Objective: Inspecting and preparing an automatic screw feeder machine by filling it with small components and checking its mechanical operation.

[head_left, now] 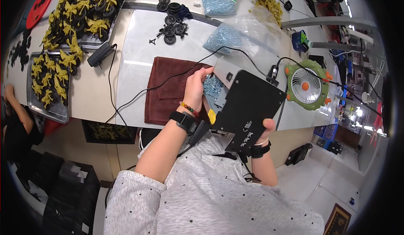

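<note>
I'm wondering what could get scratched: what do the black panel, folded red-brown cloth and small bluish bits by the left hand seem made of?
Black panel: probably painted sheet metal, matte; it's flat and crisp-edged, though plastic is possible. Red-brown cloth: soft textile, dull, folded in layers; fibre unclear. Small bluish bits: likely plated metal, perhaps screws, judging by their glints.

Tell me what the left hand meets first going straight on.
Probably the machine's grey side, just past the left hand; depth is unclear, so they may already touch.

head view | wide fisheye | faces down | close above worktable (94, 98)
</note>
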`<state>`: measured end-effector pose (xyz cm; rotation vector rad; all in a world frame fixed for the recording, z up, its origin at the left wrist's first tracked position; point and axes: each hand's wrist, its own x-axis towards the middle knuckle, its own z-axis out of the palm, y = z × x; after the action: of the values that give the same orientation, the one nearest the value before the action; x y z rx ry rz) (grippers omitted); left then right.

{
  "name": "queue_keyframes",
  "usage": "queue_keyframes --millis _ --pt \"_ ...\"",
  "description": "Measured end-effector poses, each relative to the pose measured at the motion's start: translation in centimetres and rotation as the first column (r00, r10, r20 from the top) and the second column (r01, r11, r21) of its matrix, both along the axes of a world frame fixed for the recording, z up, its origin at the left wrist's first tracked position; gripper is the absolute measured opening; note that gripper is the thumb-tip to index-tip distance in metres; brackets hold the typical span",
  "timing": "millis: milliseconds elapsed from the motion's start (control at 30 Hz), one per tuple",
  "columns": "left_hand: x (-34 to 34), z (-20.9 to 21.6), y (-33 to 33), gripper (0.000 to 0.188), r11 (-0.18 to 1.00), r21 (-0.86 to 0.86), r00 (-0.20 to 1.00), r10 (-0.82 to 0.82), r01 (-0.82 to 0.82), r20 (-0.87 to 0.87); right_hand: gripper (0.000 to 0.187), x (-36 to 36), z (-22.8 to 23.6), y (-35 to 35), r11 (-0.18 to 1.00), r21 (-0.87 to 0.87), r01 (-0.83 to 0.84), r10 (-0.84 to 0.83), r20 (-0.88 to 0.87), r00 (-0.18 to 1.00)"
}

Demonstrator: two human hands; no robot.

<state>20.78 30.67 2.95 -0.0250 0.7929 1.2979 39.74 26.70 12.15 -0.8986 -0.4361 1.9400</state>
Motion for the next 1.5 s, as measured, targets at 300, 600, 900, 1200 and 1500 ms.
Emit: queue_keyframes --millis 300,600,900,1200,1500 --pt "0.7 0.1 0.5 0.041 0.998 -0.056 0.992 -0.017 0.024 0.121 0.065 0.1 1.3 -0.7 0.999 -0.01 -0.04 0.04 0.065 0.997" --pt "0.7 0.8 0.6 0.043 0.999 -0.041 0.98 0.025 -0.017 0.198 0.065 -0.4 2.0 -1.2 1.0 0.023 0.018 -0.021 0.118 0.993" --pt "1.0 1.4 0.5 0.042 0.997 -0.077 0.982 0.039 -0.025 0.187 0.063 0.1 1.9 -1.4 0.998 0.057 0.013 -0.019 0.099 0.995" --pt "0.7 1.9 0.3 0.039 0.993 -0.115 0.966 0.055 -0.026 0.255 0.07 -0.3 2.4 -1.4 0.991 0.115 0.069 -0.079 0.082 0.994" --pt "0.3 3.3 0.0 0.035 0.99 -0.142 0.913 0.062 -0.004 0.402 0.072 2.0 0.1 -0.6 0.975 0.154 0.157 -0.131 -0.167 0.977"
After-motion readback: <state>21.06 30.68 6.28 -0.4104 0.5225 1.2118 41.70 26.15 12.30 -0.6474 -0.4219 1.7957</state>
